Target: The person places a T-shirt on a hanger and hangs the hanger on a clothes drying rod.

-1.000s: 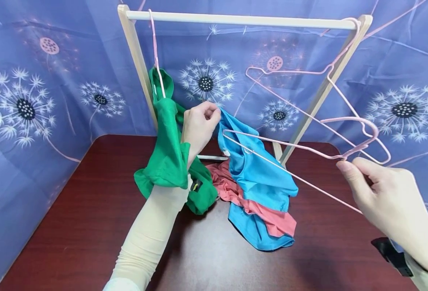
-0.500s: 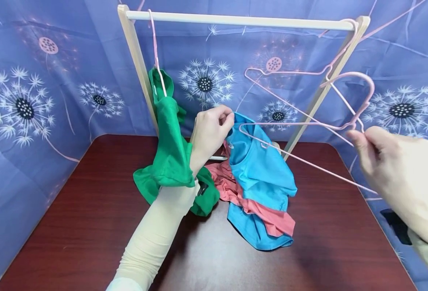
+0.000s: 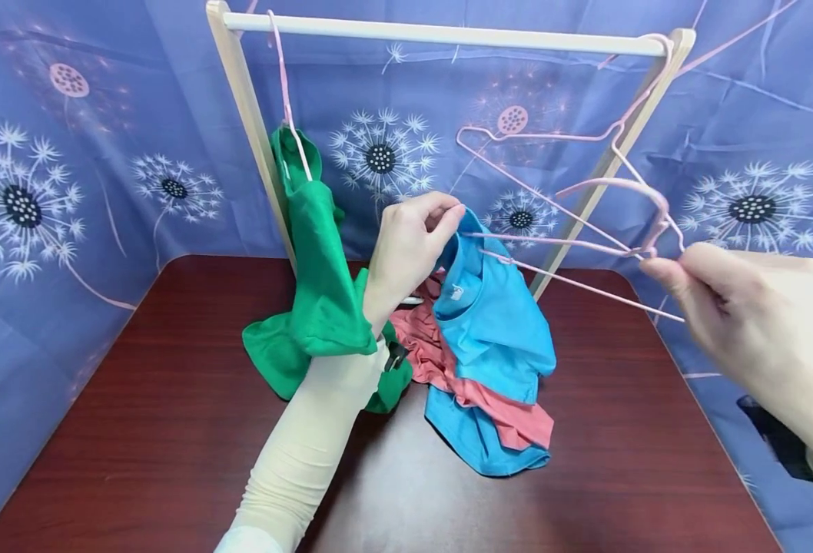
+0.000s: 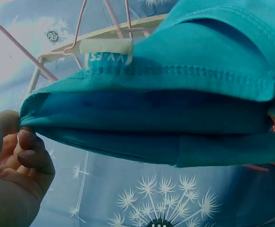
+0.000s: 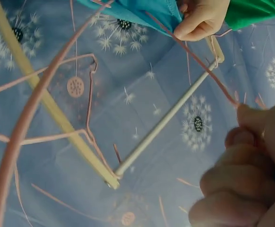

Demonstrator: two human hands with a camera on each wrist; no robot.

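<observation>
My left hand (image 3: pixel 413 246) pinches the edge of a blue shirt (image 3: pixel 499 322) and lifts it off the pile. In the left wrist view the shirt's opening (image 4: pixel 142 111) gapes, with a small label (image 4: pixel 107 54) at its seam. My right hand (image 3: pixel 759 330) grips a pink wire hanger (image 3: pixel 658 226) just below its hook. The hanger's far end reaches the shirt's opening, and its tip is hidden by the cloth. My left forearm passes behind a green garment (image 3: pixel 323 269), which hangs from another pink hanger (image 3: pixel 283 77).
A wooden rack with a white rail (image 3: pixel 448 34) stands at the back of the dark brown table (image 3: pixel 171 445). On its right end hangs a bare pink hanger (image 3: pixel 545 137). A coral garment (image 3: pixel 510 422) lies crumpled under and across the blue shirt.
My left hand has moved right with the shirt's edge. My right hand has raised the hanger and then brought it left, so its far end now reaches the shirt's opening.
</observation>
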